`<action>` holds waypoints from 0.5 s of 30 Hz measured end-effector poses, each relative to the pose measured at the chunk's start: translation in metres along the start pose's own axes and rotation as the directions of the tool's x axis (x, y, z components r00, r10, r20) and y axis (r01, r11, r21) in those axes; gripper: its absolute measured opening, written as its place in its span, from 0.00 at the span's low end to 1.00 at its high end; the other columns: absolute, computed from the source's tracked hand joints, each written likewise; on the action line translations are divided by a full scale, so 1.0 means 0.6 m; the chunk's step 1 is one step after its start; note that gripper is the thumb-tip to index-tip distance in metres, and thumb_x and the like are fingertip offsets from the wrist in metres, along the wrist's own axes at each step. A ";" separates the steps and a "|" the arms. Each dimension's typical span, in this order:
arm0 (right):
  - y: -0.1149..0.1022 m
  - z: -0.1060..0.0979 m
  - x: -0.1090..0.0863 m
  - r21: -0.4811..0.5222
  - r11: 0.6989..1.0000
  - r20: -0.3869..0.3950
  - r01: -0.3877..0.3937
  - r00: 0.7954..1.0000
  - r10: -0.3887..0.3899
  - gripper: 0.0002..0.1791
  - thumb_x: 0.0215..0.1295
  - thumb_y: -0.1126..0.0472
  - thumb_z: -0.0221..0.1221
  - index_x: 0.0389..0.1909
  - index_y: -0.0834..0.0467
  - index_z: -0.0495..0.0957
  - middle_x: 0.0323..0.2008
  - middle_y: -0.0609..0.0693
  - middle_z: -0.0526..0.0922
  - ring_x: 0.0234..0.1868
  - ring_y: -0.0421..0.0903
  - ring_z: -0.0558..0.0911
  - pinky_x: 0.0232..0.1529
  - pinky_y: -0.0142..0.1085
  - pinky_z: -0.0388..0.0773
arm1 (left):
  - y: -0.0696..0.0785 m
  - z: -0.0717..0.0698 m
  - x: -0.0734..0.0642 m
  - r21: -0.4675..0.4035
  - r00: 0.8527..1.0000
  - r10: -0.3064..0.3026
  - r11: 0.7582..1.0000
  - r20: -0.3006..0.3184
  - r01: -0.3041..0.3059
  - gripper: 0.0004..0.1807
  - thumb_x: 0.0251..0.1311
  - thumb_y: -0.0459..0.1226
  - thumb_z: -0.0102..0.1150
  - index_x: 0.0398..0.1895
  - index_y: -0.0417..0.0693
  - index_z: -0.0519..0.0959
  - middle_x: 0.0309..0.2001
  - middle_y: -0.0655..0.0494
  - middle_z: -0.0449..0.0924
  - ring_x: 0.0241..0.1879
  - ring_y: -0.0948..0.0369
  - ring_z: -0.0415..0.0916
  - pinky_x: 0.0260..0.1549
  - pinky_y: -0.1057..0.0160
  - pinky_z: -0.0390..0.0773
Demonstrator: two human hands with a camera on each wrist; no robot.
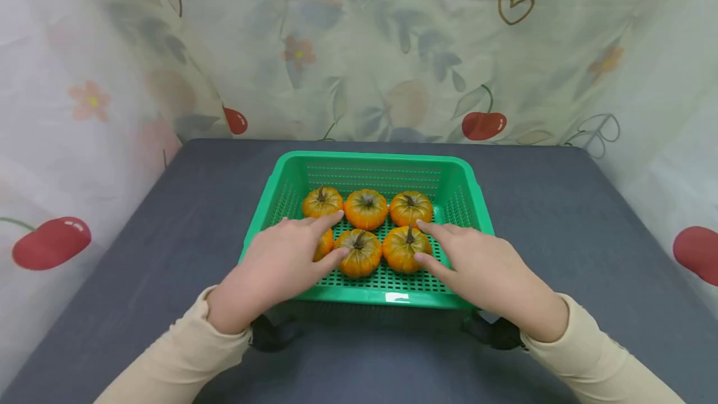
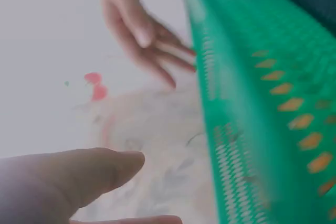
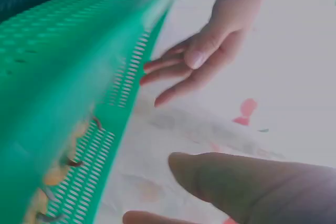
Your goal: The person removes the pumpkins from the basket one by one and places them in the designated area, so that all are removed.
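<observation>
Small orange pumpkins with green-tinged tops sit in two rows inside a green plastic basket (image 1: 348, 293). My left hand (image 1: 277, 260) is above the basket's left side, its fingers fairly straight and nothing held. It partly covers the front-left pumpkin (image 1: 324, 245); its thumb appears beside the front-middle pumpkin (image 1: 359, 255). Over the right side is my right hand (image 1: 485, 260), also with extended fingers and no grip. Its fingertips overlap the front-right pumpkin (image 1: 405, 250) in the head view; contact cannot be told. Both wrist views show the hands apart from each other, above the basket rim.
The basket stands on a dark grey table (image 1: 561, 217). Behind it and at both sides hangs a pale curtain (image 1: 370, 48) printed with cherries, flowers and leaves. Dark straps (image 1: 271, 333) circle both wrists below the cream sleeves (image 1: 185, 348).
</observation>
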State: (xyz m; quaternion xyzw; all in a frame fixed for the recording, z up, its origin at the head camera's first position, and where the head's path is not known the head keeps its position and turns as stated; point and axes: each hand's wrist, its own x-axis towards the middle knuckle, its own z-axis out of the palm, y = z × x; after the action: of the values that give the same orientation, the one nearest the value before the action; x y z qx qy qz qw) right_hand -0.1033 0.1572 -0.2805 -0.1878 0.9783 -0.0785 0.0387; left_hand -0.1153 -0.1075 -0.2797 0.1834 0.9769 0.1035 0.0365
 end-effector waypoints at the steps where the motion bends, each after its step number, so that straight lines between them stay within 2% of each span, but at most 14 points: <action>1: 0.001 -0.006 -0.003 0.018 1.000 -0.002 -0.001 1.000 0.002 0.31 0.70 0.40 0.51 0.69 0.50 0.67 0.63 0.56 0.75 0.62 0.56 0.75 0.47 0.54 0.81 | -0.004 -0.007 -0.002 -0.018 1.000 -0.006 1.000 0.002 0.006 0.33 0.64 0.58 0.53 0.70 0.60 0.66 0.35 0.58 0.82 0.34 0.59 0.79 0.34 0.56 0.81; 3: 0.005 -0.018 -0.010 0.060 0.998 -0.025 -0.004 1.000 0.005 0.31 0.70 0.38 0.50 0.68 0.49 0.68 0.63 0.54 0.75 0.62 0.55 0.75 0.47 0.53 0.81 | -0.016 -0.023 -0.007 -0.061 0.999 -0.035 0.997 0.026 0.036 0.33 0.65 0.60 0.51 0.70 0.61 0.66 0.23 0.59 0.77 0.23 0.62 0.73 0.19 0.62 0.73; 6: 0.012 -0.036 -0.020 0.131 0.991 -0.089 0.004 0.996 0.008 0.30 0.70 0.36 0.48 0.68 0.46 0.68 0.63 0.50 0.75 0.59 0.52 0.78 0.48 0.52 0.80 | -0.043 -0.050 -0.017 -0.148 0.997 -0.079 0.986 0.000 0.079 0.33 0.66 0.62 0.47 0.71 0.63 0.64 0.40 0.55 0.85 0.36 0.57 0.81 0.28 0.56 0.78; 7: 0.015 -0.041 -0.023 0.159 0.987 -0.111 0.011 0.994 0.007 0.30 0.70 0.36 0.47 0.68 0.45 0.68 0.64 0.48 0.75 0.58 0.51 0.78 0.49 0.51 0.79 | -0.053 -0.058 -0.019 -0.188 0.996 -0.089 0.979 -0.014 0.085 0.33 0.66 0.63 0.45 0.72 0.64 0.62 0.48 0.53 0.84 0.43 0.54 0.81 0.34 0.52 0.80; 8: 0.017 -0.045 -0.025 0.187 0.982 -0.132 0.017 0.991 0.008 0.30 0.71 0.36 0.47 0.68 0.45 0.67 0.64 0.46 0.74 0.59 0.50 0.78 0.51 0.51 0.79 | -0.065 -0.064 -0.022 -0.230 0.995 -0.099 0.969 -0.024 0.091 0.34 0.67 0.63 0.44 0.73 0.63 0.61 0.51 0.52 0.82 0.48 0.52 0.80 0.38 0.49 0.80; 9: 0.020 -0.049 -0.027 0.216 0.976 -0.149 0.024 0.989 0.008 0.30 0.71 0.36 0.47 0.69 0.44 0.66 0.65 0.45 0.73 0.59 0.50 0.77 0.52 0.52 0.78 | -0.076 -0.070 -0.024 -0.272 0.994 -0.104 0.958 -0.044 0.088 0.34 0.67 0.62 0.44 0.73 0.64 0.59 0.58 0.50 0.78 0.55 0.50 0.77 0.45 0.44 0.79; 10: 0.023 -0.052 -0.029 0.246 0.969 -0.169 0.035 0.986 0.008 0.30 0.71 0.37 0.47 0.70 0.44 0.65 0.66 0.44 0.72 0.61 0.50 0.76 0.54 0.52 0.77 | -0.088 -0.075 -0.025 -0.316 0.992 -0.107 0.945 -0.063 0.082 0.34 0.68 0.61 0.43 0.74 0.64 0.58 0.65 0.50 0.72 0.62 0.49 0.72 0.51 0.41 0.76; 12: 0.028 -0.053 -0.031 0.307 0.949 -0.227 0.074 0.974 -0.002 0.29 0.72 0.40 0.48 0.71 0.44 0.63 0.67 0.45 0.70 0.65 0.51 0.72 0.58 0.55 0.74 | -0.112 -0.080 -0.025 -0.413 0.991 -0.106 0.909 -0.077 0.066 0.33 0.70 0.58 0.43 0.75 0.63 0.55 0.69 0.50 0.67 0.66 0.47 0.66 0.58 0.37 0.70; 14: 0.033 -0.050 -0.031 0.361 0.924 -0.292 0.125 0.956 -0.015 0.29 0.73 0.46 0.51 0.72 0.45 0.61 0.69 0.47 0.69 0.67 0.53 0.69 0.62 0.58 0.70 | -0.136 -0.079 -0.021 -0.507 0.991 -0.101 0.861 -0.091 0.041 0.32 0.72 0.54 0.44 0.76 0.62 0.53 0.71 0.48 0.63 0.68 0.45 0.63 0.61 0.35 0.66; 15: 0.035 -0.047 -0.029 0.384 0.911 -0.325 0.152 0.945 -0.020 0.29 0.73 0.48 0.52 0.73 0.45 0.60 0.69 0.48 0.68 0.68 0.54 0.68 0.63 0.58 0.69 | -0.148 -0.077 -0.019 -0.557 0.991 -0.097 0.830 -0.096 0.027 0.32 0.72 0.52 0.45 0.76 0.61 0.52 0.71 0.48 0.62 0.68 0.45 0.63 0.63 0.36 0.66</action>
State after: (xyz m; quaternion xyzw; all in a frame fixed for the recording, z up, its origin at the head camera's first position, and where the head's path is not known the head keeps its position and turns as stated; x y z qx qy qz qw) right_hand -0.0976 0.1870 -0.2556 -0.2043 0.9251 -0.3093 -0.0830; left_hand -0.1408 -0.2015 -0.2531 0.1265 0.9107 0.3918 0.0326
